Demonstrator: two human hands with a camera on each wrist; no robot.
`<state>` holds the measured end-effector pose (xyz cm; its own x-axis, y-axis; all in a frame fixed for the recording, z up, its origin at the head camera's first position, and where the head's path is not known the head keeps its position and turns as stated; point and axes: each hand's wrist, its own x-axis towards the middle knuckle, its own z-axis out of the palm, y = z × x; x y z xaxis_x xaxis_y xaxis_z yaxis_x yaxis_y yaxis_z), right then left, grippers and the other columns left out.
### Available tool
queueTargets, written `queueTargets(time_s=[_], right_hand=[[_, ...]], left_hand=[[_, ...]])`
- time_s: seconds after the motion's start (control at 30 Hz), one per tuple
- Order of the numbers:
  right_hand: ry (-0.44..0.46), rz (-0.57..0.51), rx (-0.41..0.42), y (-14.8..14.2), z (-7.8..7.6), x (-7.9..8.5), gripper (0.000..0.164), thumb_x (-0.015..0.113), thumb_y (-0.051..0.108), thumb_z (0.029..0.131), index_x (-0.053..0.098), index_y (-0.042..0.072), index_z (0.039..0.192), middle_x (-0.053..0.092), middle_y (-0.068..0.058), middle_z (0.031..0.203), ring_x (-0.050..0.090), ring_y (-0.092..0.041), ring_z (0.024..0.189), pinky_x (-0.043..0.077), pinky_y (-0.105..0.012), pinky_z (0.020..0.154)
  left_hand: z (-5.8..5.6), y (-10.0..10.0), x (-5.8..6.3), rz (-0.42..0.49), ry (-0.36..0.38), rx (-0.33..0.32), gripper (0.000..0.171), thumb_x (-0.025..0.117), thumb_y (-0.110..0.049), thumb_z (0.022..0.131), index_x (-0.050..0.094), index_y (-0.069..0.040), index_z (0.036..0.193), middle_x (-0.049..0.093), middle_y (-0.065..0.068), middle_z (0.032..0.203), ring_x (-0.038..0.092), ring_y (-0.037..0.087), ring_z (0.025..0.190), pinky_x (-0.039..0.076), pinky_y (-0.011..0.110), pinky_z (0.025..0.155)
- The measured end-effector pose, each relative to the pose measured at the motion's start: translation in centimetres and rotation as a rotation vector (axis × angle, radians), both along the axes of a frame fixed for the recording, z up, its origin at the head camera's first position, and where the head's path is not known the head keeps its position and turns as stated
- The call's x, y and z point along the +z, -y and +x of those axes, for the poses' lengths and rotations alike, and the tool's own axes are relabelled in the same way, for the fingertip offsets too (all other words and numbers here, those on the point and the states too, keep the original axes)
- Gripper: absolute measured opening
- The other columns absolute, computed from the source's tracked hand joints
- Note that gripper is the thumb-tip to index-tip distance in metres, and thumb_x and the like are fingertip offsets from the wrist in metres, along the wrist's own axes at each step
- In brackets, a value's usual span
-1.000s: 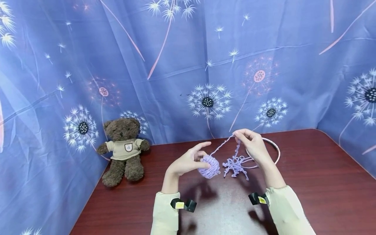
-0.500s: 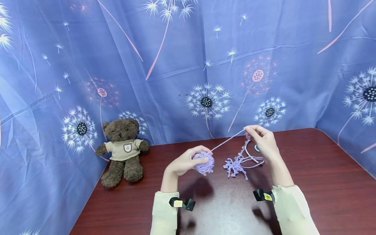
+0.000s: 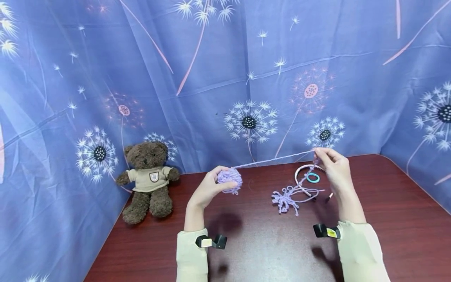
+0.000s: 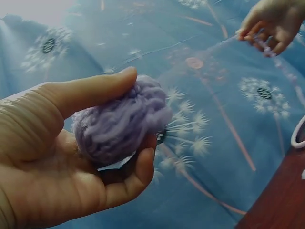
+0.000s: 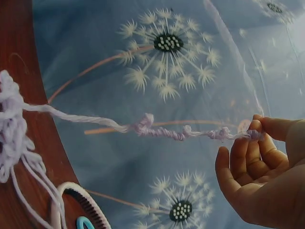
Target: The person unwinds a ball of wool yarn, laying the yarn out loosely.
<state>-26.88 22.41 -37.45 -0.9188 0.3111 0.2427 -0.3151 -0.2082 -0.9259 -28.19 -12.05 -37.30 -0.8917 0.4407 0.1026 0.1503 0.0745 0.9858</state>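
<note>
The person's left hand (image 3: 207,189) grasps a rounded ball of fuzzy lilac yarn (image 3: 230,179) above the dark red-brown wood-grained worktop (image 3: 387,203), short of its far edge; the palm side of the ball is hidden. A thin lilac strand (image 3: 275,159) stretches from it to the right hand (image 3: 337,169), whose thumb and fingertips pinch the yarn, covering the exact spot they grip. From there a knotted lilac yarn cord (image 5: 178,135) hangs down towards a loopy, many-armed lilac yarn piece (image 3: 286,200), its stitches hard to make out. Beside that, towards the far edge, lie a pale ribbed hoop (image 3: 296,176), partly hidden by the right hand, and a turquoise ring (image 3: 313,181). A brown plush bear in a beige shirt (image 3: 149,178) sits by the left edge; the worktop's near edge and both pale sleeves (image 3: 192,254) are cut off
</note>
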Motion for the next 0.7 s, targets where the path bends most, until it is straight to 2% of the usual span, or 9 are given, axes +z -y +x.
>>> queueTargets(time_s=[0.17,0.27,0.4,0.47,0.57,0.63,0.7], right_hand=[[0.016,-0.064,-0.016,-1.0,0.0,-0.3,0.018,0.064,0.011,0.093,0.074,0.021,0.082,0.067,0.011,0.071,0.061,0.0,0.066,0.054,-0.011,0.064],[0.032,-0.081,-0.058,-1.3,-0.3,-0.6,0.018,0.064,0.011,0.094,0.074,0.02,0.082,0.067,0.012,0.07,0.06,0.0,0.066,0.052,-0.011,0.061],[0.061,-0.008,-0.107,-1.1,-0.7,-1.3,0.022,0.063,0.011,0.094,0.072,0.024,0.08,0.067,0.016,0.071,0.06,0.004,0.067,0.051,-0.007,0.062],[0.048,0.052,-0.084,-0.8,-1.0,-1.7,0.023,0.062,0.01,0.095,0.071,0.025,0.08,0.068,0.018,0.073,0.061,0.006,0.068,0.052,-0.007,0.065],[0.018,0.192,-0.032,0.2,-1.2,-2.0,0.02,0.06,0.011,0.096,0.07,0.026,0.087,0.067,0.023,0.077,0.062,0.009,0.073,0.052,-0.006,0.07],[0.008,0.287,0.007,1.4,-1.1,-1.9,0.011,0.06,0.013,0.096,0.071,0.017,0.097,0.067,0.026,0.08,0.062,0.01,0.076,0.052,-0.006,0.072],[0.017,0.401,0.042,2.8,-0.9,-1.6,0.017,0.06,0.017,0.097,0.068,0.007,0.108,0.065,0.029,0.082,0.061,0.011,0.079,0.051,-0.006,0.076]], left_hand=[[0.2,1.2,0.7,0.064,-0.007,0.066,0.047,0.068,0.003,0.084,0.05,0.007,0.127,0.063,-0.003,0.096,0.064,0.007,0.083,0.058,0.024,0.073],[0.3,1.6,0.9,0.113,-0.015,0.124,0.048,0.067,0.003,0.084,0.049,0.006,0.13,0.063,-0.005,0.1,0.064,0.005,0.087,0.057,0.021,0.075],[0.4,1.8,1.1,0.142,-0.009,0.155,0.048,0.065,0.003,0.086,0.049,0.006,0.132,0.064,-0.007,0.1,0.063,0.004,0.088,0.055,0.019,0.074],[0.5,1.7,1.2,0.148,-0.006,0.125,0.047,0.063,0.003,0.088,0.048,0.007,0.132,0.064,-0.006,0.099,0.064,0.004,0.086,0.056,0.02,0.073],[0.7,1.2,1.2,0.145,-0.01,0.039,0.045,0.061,0.003,0.09,0.046,0.009,0.132,0.064,-0.004,0.097,0.066,0.006,0.083,0.059,0.024,0.072],[0.8,0.7,1.2,0.146,-0.013,-0.018,0.044,0.059,0.003,0.09,0.044,0.01,0.131,0.064,-0.003,0.097,0.067,0.009,0.082,0.061,0.029,0.071],[0.9,0.3,1.2,0.153,-0.018,-0.067,0.043,0.059,0.004,0.09,0.043,0.012,0.13,0.064,-0.001,0.098,0.068,0.01,0.082,0.062,0.033,0.072]])
